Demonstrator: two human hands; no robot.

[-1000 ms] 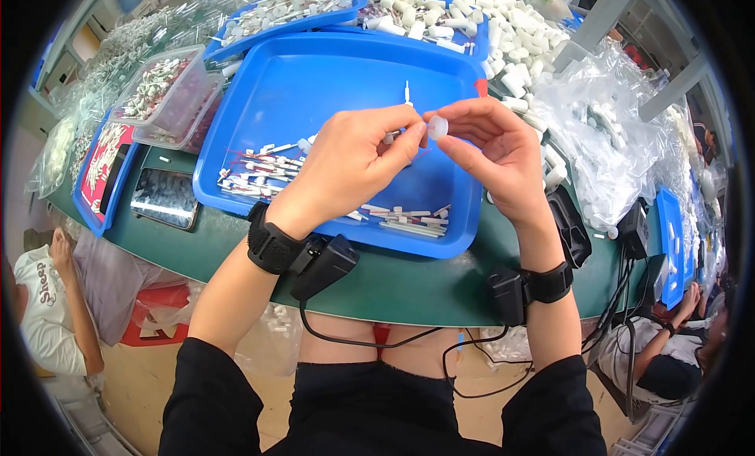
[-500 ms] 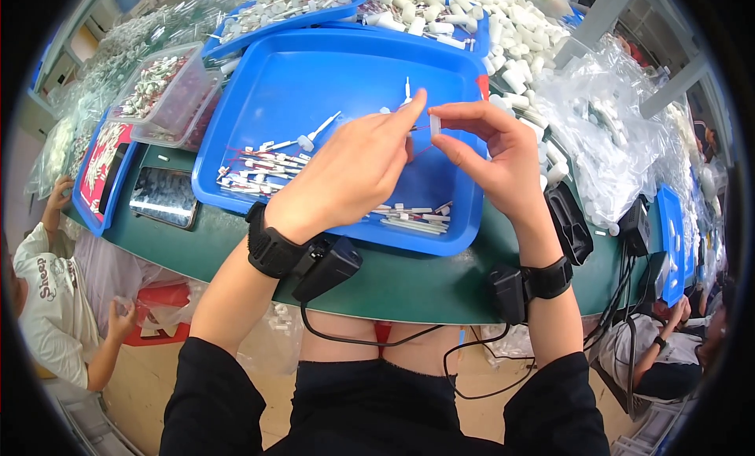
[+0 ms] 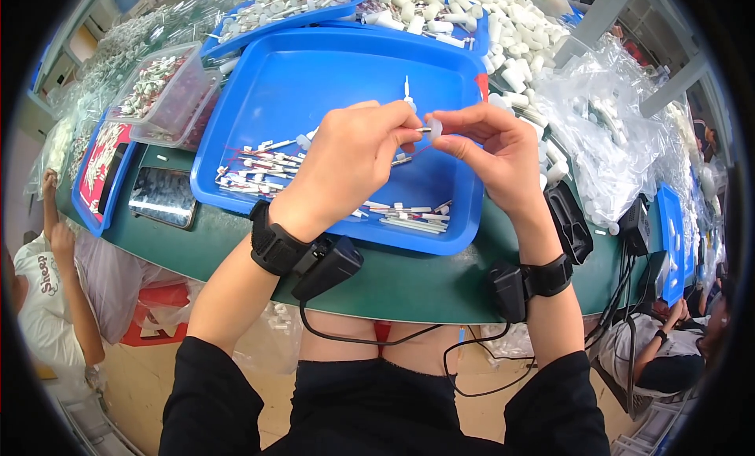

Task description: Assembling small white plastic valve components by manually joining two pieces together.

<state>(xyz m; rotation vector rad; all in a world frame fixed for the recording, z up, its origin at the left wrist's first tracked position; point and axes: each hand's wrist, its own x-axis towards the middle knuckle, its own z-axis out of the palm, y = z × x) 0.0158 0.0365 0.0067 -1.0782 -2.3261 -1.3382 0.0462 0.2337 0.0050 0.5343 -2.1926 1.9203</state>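
Observation:
Above a large blue tray [image 3: 314, 75] my hands meet at their fingertips. My left hand [image 3: 346, 157] pinches a thin rod-like piece, most of it hidden by the fingers. Between thumb and forefinger of my right hand [image 3: 499, 153] is a small translucent white cap [image 3: 435, 129], touching the end of that rod. A fine red wire runs below it. Thin white sticks with red wires [image 3: 263, 169] lie in the tray's left part, and a smaller bunch of sticks [image 3: 413, 218] lies near its front edge. One stick with a white disc [image 3: 407, 88] lies beyond my fingertips.
White plastic cylinders [image 3: 519, 51] pile up behind and right of the tray. Clear plastic boxes [image 3: 161, 86] of small parts and a phone [image 3: 163, 195] are at left. Clear bags [image 3: 605, 134] and a black device [image 3: 635, 224] with cables lie right. Co-workers sit on both sides.
My left hand has turned and its fingers have closed in toward the right hand's cap. The cap has tilted and now meets the rod's end. The left co-worker's arms have risen.

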